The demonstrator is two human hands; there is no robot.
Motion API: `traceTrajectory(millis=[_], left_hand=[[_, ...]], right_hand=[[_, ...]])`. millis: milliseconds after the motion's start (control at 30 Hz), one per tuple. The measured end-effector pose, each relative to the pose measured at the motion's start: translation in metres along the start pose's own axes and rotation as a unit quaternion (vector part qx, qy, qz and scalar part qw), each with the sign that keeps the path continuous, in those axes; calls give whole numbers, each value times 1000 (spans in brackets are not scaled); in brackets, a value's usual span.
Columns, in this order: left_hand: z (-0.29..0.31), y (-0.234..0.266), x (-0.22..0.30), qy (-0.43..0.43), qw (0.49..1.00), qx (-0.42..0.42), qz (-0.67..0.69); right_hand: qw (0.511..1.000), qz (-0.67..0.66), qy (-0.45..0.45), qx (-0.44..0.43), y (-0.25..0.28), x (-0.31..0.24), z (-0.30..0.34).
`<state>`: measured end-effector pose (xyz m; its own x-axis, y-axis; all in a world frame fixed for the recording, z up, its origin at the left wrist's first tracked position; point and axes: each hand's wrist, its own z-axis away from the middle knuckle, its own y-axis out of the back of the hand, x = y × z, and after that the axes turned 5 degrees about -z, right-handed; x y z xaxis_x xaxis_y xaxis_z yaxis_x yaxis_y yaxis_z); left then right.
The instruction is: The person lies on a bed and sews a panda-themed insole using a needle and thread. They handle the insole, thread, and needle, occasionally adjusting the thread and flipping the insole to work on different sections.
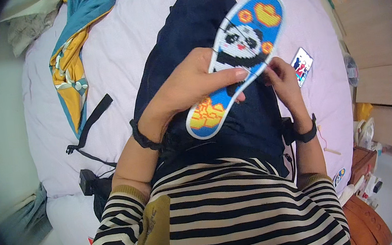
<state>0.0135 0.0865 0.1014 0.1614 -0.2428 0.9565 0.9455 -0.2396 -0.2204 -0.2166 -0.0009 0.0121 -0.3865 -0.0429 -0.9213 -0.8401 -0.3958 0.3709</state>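
One insole (236, 60) is held slantwise above the lap, broad end away from the body and to the right, narrow end nearer the shirt. White-rimmed and blue, it bears a black-and-white panda (243, 42) between yellow shapes; a dark thread (232, 22) crosses its broad part. The left hand (207, 76) is clamped on the insole's left side, thumb lying over its face. The right hand (281, 77) is at the insole's right edge, thumb and finger close together; whether they grip anything, I cannot tell. Beneath the insole are dark trousers (173, 46); below its narrow end, a striped shirt (237, 206). Right of the insole, beyond the right hand, a phone (302, 66) with a lit screen rests on the pale bed (303, 19). Well left of the insole lie a teal-and-yellow cloth (69, 65) and a black strap (94, 117). Farthest right of it stands a cabinet (379, 44).
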Motion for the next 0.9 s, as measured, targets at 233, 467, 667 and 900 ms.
traceTrajectory(millis=[233, 467, 667, 900], left_hand=[[-5, 12, 6, -5, 999, 31, 19], [-31, -7, -3, -11, 995, 56, 76], [-48, -40, -19, -29, 995, 85, -31], [-83, -102, -16, -29, 986, -161, -32]], right_hand=[[971, -227, -71, -2, 35, 4, 22], [920, -379, -38, -94, 19, -47, 57], [959, -212, 145, -118, -7, -62, 74], [968, -210, 85, 109, 76, -37, 144]])
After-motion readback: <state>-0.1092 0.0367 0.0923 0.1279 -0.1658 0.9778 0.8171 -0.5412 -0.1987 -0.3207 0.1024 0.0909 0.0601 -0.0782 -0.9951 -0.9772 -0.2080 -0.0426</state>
